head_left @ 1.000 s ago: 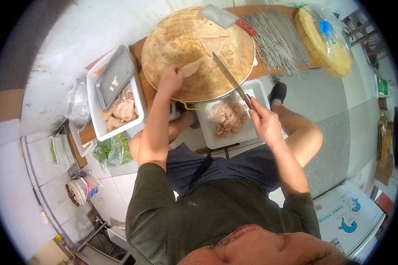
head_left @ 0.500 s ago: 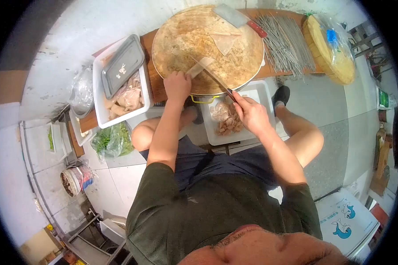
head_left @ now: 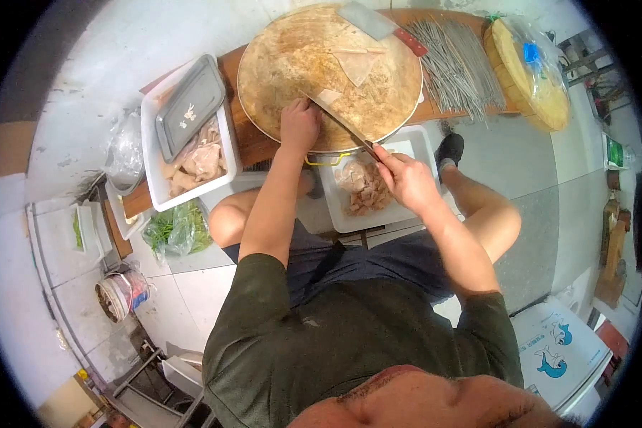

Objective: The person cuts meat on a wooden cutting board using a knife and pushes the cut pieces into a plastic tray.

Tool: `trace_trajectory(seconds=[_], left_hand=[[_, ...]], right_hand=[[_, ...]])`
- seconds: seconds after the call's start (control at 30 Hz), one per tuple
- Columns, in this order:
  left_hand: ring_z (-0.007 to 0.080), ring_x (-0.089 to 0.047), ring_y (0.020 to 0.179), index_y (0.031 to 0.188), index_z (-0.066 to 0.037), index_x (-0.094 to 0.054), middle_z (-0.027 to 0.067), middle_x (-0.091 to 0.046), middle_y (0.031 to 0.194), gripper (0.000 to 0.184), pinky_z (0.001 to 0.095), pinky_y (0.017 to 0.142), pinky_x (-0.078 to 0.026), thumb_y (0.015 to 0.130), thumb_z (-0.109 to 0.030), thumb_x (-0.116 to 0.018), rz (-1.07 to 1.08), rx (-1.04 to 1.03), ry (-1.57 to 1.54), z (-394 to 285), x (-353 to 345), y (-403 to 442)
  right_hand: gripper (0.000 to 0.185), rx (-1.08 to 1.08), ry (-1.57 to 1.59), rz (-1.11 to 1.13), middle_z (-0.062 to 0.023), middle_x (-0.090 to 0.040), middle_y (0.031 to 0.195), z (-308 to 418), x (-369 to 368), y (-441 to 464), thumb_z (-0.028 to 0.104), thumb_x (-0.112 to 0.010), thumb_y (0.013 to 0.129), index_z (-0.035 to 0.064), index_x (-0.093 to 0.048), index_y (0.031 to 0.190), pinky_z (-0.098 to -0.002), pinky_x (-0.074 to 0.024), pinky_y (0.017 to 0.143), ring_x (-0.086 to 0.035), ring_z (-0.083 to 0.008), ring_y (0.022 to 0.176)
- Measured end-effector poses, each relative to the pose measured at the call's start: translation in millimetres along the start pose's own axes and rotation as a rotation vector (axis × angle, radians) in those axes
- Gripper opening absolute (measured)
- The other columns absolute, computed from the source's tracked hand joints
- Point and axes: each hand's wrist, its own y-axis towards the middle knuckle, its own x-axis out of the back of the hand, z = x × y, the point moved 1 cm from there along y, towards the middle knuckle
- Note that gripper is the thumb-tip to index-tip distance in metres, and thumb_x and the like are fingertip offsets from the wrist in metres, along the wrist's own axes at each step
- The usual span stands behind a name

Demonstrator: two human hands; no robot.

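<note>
My left hand rests near the front edge of a round wooden board, its fingers closed on a pale meat piece that shows just beyond them. In my right hand is the handle of a long knife, its blade slanting up and left over the board, beside the meat and the left fingers. A flat triangular meat slice lies farther back on the board, with a thin strip along its top. At the board's back right lies a cleaver with a red handle.
Thin grey sticks lie right of the board, before a round yellow basket in plastic. At left, a white tub holds meat and a grey tray. Below the board, a white tray holds meat chunks.
My left hand has moved down and then inward along the board's front with the meat piece. The knife has swung left, its blade now at that piece. The view has shifted slightly.
</note>
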Motion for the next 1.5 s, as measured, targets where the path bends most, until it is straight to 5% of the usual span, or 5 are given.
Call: trace_trajectory(seconds=[0.5,0.7,0.83,1.13,1.5], left_hand=[[0.0291,-0.063,0.102,0.098,-0.009,-0.074,0.0062,-0.068,0.106,0.018,0.0448,0.085,-0.049,0.083,-0.014,-0.065,-0.071,-0.067,-0.018,4,0,-4],[0.0284,-0.064,0.102,0.103,-0.010,-0.074,0.0058,-0.070,0.111,0.022,0.0448,0.085,-0.050,0.084,-0.015,-0.064,-0.059,-0.050,0.037,8,-7,-3],[0.0304,-0.064,0.103,0.105,-0.008,-0.074,0.0076,-0.069,0.113,0.022,0.0441,0.087,-0.052,0.086,-0.013,-0.064,-0.010,-0.042,0.008,1,0,-1],[0.0371,-0.063,0.100,0.102,-0.003,-0.073,0.0134,-0.069,0.109,0.018,0.0461,0.086,-0.053,0.087,-0.008,-0.065,-0.159,-0.012,-0.148,8,5,-19],[0.0374,-0.063,0.101,0.102,-0.006,-0.074,0.0134,-0.068,0.103,0.021,0.0482,0.087,-0.052,0.082,-0.006,-0.067,-0.187,-0.032,-0.150,9,9,-30]], right_hand=[[0.038,-0.019,0.011,0.028,-0.0135,-0.072,0.091,2,-2,15,0.018,-0.069,0.094,0.0146,-0.067,0.132,-0.0463,-0.0573,0.069,-0.068,-0.0379,0.077],[0.036,0.017,0.041,-0.077,-0.0178,-0.073,0.098,6,-19,39,0.020,-0.068,0.094,0.0150,-0.068,0.130,-0.0475,-0.0569,0.071,-0.070,-0.0397,0.082],[0.036,-0.058,0.047,0.059,-0.0219,-0.071,0.090,17,-4,61,0.021,-0.065,0.096,0.0158,-0.067,0.132,-0.0506,-0.0561,0.074,-0.068,-0.0431,0.084],[0.035,0.004,0.049,-0.126,-0.0178,-0.074,0.099,9,-12,26,0.022,-0.068,0.095,0.0143,-0.068,0.130,-0.0474,-0.0580,0.073,-0.071,-0.0404,0.084],[0.038,0.018,0.035,0.023,-0.0170,-0.073,0.093,24,-11,3,0.020,-0.069,0.094,0.0143,-0.067,0.132,-0.0461,-0.0583,0.070,-0.070,-0.0388,0.079]])
